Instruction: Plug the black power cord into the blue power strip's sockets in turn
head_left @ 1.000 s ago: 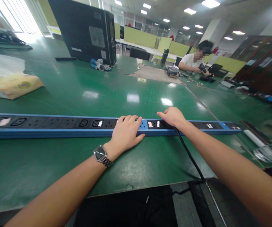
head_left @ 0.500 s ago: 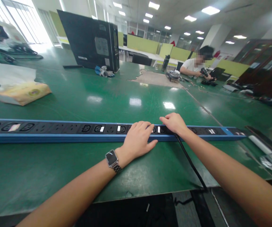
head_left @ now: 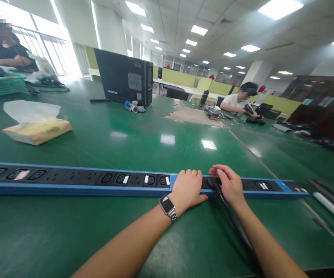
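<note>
A long blue-and-black power strip (head_left: 77, 177) with rows of sockets lies across the green table. My left hand (head_left: 188, 188), a watch on its wrist, grips across the strip, its fingers over the top and the thumb at the near side. A black plug (head_left: 212, 182) sits at a socket just right of that hand, its seating partly hidden. From it a thick black cable (head_left: 230, 216) runs down toward the table's front edge. Beside the plug, my right hand (head_left: 230, 185) is open, fingers loosely stretched and apart from one another, touching the plug or cable at most lightly.
A tissue pack (head_left: 39, 131) lies at the left, with a green basket (head_left: 3, 87) behind it. Farther back stand a black computer case (head_left: 123, 77) and gloves (head_left: 134, 106). One person sits at the far left, another at the far right.
My right hand has loosened from over the plug and turned, its fingers now lifted. My left hand has slid right along the strip, closer to the plug. The view has tilted up.
</note>
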A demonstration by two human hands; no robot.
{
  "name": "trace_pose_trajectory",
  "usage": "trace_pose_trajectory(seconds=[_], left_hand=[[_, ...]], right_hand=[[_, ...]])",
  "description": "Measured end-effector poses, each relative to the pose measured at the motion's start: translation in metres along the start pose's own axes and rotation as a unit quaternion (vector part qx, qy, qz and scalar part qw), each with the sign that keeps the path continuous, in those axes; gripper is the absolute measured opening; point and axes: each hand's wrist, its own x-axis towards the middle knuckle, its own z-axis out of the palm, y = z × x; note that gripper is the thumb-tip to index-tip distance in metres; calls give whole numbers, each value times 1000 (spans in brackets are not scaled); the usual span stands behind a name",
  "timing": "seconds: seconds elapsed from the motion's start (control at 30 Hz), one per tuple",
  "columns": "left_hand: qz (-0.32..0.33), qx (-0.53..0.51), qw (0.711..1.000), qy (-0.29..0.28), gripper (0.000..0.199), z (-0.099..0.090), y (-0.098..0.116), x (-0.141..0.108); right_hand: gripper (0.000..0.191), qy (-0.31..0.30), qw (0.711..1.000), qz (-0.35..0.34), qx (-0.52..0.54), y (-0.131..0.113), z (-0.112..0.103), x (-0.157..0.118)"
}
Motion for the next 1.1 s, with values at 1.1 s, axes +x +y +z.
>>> trace_pose_trajectory(seconds=[1.1], left_hand=[[-10,11,1000,21,54,3,10,-2]], right_hand=[[37,-59,898,-139,-414,-7,-6,-8]])
